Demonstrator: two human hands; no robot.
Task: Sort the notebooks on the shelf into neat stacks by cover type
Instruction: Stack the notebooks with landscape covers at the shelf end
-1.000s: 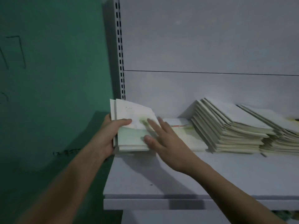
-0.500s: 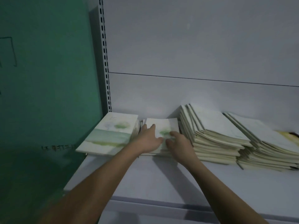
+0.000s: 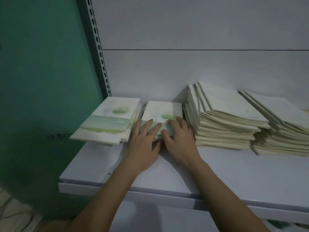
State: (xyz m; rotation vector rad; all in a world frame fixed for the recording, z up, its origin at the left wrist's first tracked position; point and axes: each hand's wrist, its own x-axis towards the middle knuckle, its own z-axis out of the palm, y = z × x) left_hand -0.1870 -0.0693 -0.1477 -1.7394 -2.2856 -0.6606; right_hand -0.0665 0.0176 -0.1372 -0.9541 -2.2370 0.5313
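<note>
At the centre of the frame a short stack of green-banded notebooks (image 3: 163,113) lies flat on the shelf (image 3: 225,166), just right of a second stack with the same cover (image 3: 107,121) that overhangs the shelf's left end. Both hands lie on the centre stack's near edge: the left hand (image 3: 143,141) rests with fingers straight and spread across the cover, an open grip, while the right hand (image 3: 179,139) curls its fingers over the top, thumb against the near edge, so that grip holds the stack.

The likely risk is a nudge leftward: the overhanging stack is already fanned and could slide off. Pushing right would jam the books against the tall pale stack (image 3: 224,118), which leans and looks ready to shed covers. Farther right sits another slumped pale stack (image 3: 282,131). A slotted upright (image 3: 98,47) and green wall (image 3: 41,64) close the upper left.
</note>
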